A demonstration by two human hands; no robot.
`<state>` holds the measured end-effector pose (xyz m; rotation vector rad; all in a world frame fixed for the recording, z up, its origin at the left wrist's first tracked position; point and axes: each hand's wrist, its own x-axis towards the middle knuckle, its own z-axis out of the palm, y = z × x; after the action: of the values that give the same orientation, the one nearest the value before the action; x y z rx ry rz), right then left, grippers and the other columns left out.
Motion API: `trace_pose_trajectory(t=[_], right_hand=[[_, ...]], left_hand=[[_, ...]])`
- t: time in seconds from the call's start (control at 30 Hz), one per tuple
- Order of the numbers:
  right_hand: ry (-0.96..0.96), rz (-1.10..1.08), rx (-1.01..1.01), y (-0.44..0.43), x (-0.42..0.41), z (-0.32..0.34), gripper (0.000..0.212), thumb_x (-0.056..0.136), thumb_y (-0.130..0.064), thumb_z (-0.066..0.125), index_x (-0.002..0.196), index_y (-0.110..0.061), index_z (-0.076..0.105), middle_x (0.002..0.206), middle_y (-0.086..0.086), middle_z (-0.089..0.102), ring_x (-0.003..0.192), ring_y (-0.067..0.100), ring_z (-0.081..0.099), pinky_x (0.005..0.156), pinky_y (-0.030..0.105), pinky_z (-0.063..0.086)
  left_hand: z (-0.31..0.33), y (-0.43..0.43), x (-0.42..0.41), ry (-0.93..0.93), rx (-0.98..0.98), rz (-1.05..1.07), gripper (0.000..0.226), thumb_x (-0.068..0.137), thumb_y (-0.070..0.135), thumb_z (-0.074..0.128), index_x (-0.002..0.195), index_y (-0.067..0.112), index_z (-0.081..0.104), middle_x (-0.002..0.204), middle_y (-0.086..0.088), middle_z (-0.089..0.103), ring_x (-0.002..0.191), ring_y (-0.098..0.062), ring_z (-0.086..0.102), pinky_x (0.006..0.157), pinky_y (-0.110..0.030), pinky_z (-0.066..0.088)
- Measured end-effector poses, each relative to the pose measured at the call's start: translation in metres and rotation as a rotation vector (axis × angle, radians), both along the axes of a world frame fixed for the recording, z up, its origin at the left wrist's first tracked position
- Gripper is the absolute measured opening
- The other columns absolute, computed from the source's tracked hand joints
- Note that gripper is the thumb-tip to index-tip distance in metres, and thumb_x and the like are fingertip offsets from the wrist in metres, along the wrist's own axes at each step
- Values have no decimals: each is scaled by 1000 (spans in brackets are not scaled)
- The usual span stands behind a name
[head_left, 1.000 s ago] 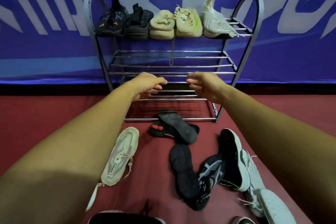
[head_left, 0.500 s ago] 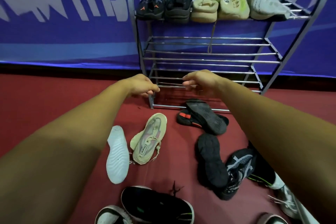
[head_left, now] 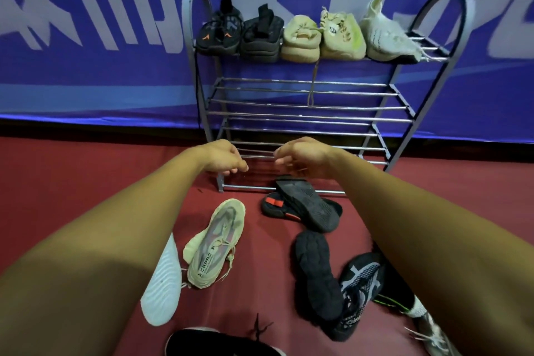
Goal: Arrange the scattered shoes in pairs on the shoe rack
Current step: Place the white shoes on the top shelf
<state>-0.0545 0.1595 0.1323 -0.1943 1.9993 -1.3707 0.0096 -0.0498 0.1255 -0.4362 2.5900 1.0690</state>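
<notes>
A grey metal shoe rack (head_left: 433, 55) stands against the blue wall. Its top shelf holds two black shoes (head_left: 239, 35), two beige shoes (head_left: 320, 37) and one whitish knit shoe (head_left: 384, 35); the lower shelves are bare. On the red floor lie a beige sneaker (head_left: 215, 243), a white sole-up shoe (head_left: 163, 289), a black-and-red shoe (head_left: 303, 205), a black sole-up shoe (head_left: 316, 274) and a black-and-white sneaker (head_left: 358, 283). My left hand (head_left: 224, 157) and my right hand (head_left: 302, 154) hover low in front of the rack, fingers loosely curled, holding nothing.
A blue banner (head_left: 86, 52) with white lettering covers the wall behind the rack. Another black shoe (head_left: 219, 342) lies at the bottom edge, and a white-and-grey sneaker (head_left: 433, 335) at the bottom right. Bare red floor (head_left: 72, 182) stretches to the left.
The view has shifted, so the rack sits more to the centre-right. Both hands stay low in front of the rack and still hold nothing.
</notes>
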Motion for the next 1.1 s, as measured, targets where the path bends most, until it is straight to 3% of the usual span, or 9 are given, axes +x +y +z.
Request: trace_pose_trajectory(t=[0.07,0.13,0.2,0.3,0.4,0.53,0.73,0.9,1.1], right_hand=[[2,-2,16,15,-3,0,6,96,-14,61,98,-14,67,68,-3,65,65,13,59,57,23,42],[1,8,43,33,-8,-1,10,97,-14,59,88,-17,64,64,-5,62,60,11,54,57,24,38],[11,-9,97,53,-11,-2,6,96,-17,61,97,-13,66,80,1,65,66,13,52,59,26,35],[41,-11,181,83,-15,-3,15,95,-18,61,108,-12,66,98,8,61,82,23,46,61,27,33],[57,-12,280,113,-18,-5,8,96,-15,60,97,-14,67,100,11,58,95,25,44,61,27,32],[42,12,350,149,-19,-5,16,95,-11,59,109,-7,67,102,15,44,93,26,44,64,26,36],[46,10,451,179,-13,-3,15,96,-13,61,110,-7,67,90,7,70,82,19,63,64,23,49],[43,27,465,192,-14,-5,23,97,-11,63,118,-4,68,108,15,71,94,22,65,70,25,51],[48,34,486,204,-18,-9,27,100,-18,58,124,-7,66,119,10,73,109,27,70,95,37,53]], left_hand=[[-1,8,-7,-1,1,-21,12,89,17,73,89,10,63,87,-7,63,86,-18,59,91,-35,54],[-2,18,-13,-10,-11,-40,13,89,21,73,89,13,64,86,-5,65,82,-16,60,80,-30,55],[-3,31,-20,-16,-24,-58,12,89,22,74,87,14,64,82,-3,65,75,-13,60,61,-17,52],[-3,56,-29,-25,-37,-131,12,89,23,73,89,13,66,87,-5,67,82,-19,61,67,-28,54],[-4,82,-34,-73,-77,-232,12,90,25,70,93,13,66,83,-4,60,75,-20,51,54,-22,37],[-8,104,-39,-123,-128,-336,14,91,24,69,97,12,67,80,-2,58,77,-21,51,56,-24,36],[-12,116,-45,-124,-140,-363,13,92,23,68,100,12,64,84,-3,58,75,-19,52,57,-24,35],[-12,130,-47,-146,-154,-396,16,93,22,68,102,10,65,88,-5,58,67,-16,49,55,-24,33],[-14,151,-57,-143,-155,-424,14,93,20,68,102,9,64,78,-2,56,64,-14,47,51,-21,35]])
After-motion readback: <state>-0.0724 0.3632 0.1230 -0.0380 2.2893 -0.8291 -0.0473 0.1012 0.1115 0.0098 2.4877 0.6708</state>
